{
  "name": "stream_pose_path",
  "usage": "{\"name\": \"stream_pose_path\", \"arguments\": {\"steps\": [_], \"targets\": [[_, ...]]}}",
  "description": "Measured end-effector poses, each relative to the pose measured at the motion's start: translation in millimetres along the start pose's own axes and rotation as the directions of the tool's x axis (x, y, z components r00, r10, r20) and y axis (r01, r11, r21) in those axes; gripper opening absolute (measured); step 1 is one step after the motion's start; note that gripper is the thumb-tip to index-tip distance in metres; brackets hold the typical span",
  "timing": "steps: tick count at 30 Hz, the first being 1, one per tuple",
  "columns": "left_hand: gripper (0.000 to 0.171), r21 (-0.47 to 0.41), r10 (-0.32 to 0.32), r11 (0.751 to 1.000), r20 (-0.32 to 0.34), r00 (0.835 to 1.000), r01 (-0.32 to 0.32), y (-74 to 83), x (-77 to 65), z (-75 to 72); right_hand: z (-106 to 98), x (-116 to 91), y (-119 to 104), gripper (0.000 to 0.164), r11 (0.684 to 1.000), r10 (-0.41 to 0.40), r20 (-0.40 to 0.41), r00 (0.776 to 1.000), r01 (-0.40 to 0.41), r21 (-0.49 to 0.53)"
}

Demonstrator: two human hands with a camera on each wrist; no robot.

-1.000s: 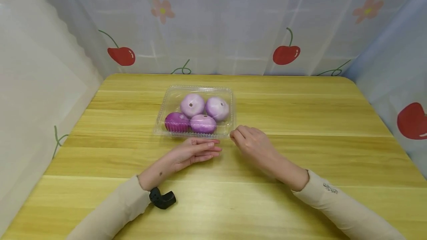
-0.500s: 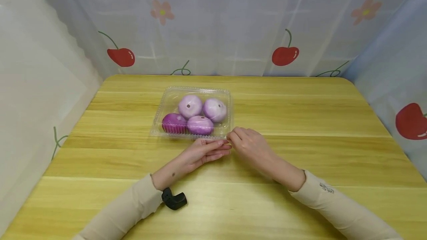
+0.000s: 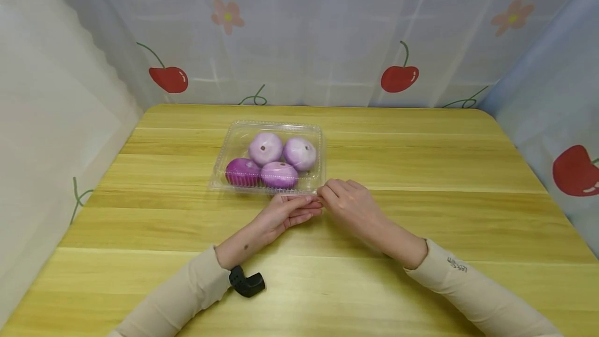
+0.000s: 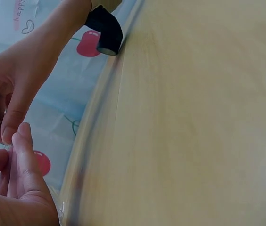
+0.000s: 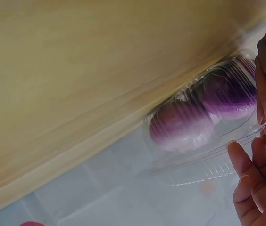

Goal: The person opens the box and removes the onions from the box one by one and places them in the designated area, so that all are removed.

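A clear plastic clamshell container (image 3: 218, 168) with its lid down sits on the table, with several purple onions (image 3: 265, 148) inside. My left hand (image 3: 283, 215) is at its front edge near the right corner, palm turned up, with thumb and index finger pinching the rim. Curled over that same corner, my right hand (image 3: 353, 207) pinches the rim between thumb and fingertips. In the left wrist view the fingertips of both hands meet at a sliver of clear plastic. The right wrist view shows the ridged container wall (image 5: 175, 125) beside both hands.
The wooden table (image 3: 421, 160) extends around the container on all sides. A curtain (image 3: 304, 30) printed with cherries and flowers hangs behind it. A black wrist camera (image 3: 247, 282) is strapped at the left sleeve, close above the tabletop.
My left hand has moved right to the corner beside my right hand, its thumb and fingers closing on the rim. The container and right hand have shifted slightly left.
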State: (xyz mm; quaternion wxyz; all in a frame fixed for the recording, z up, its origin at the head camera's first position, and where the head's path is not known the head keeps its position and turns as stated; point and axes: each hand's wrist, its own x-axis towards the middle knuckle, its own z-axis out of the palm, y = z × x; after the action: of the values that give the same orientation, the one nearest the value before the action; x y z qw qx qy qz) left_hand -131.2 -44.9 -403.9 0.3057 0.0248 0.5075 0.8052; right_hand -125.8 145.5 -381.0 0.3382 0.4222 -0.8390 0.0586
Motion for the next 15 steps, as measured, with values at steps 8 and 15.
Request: {"name": "stream_pose_path", "arguments": {"steps": [8,15], "targets": [[0.035,0.015,0.005,1.0,-0.018,1.0,-0.004,-0.5,2.0,1.2,-3.8,-3.4,-1.2,0.039,0.985,-0.073,0.012,0.997,0.074,-0.158],[0.036,0.011,-0.009,1.0,-0.026,1.0,0.009,-0.6,3.2,0.5,-3.6,-4.7,0.3,0.033,0.973,-0.139,0.021,0.99,0.141,-0.182]]}}
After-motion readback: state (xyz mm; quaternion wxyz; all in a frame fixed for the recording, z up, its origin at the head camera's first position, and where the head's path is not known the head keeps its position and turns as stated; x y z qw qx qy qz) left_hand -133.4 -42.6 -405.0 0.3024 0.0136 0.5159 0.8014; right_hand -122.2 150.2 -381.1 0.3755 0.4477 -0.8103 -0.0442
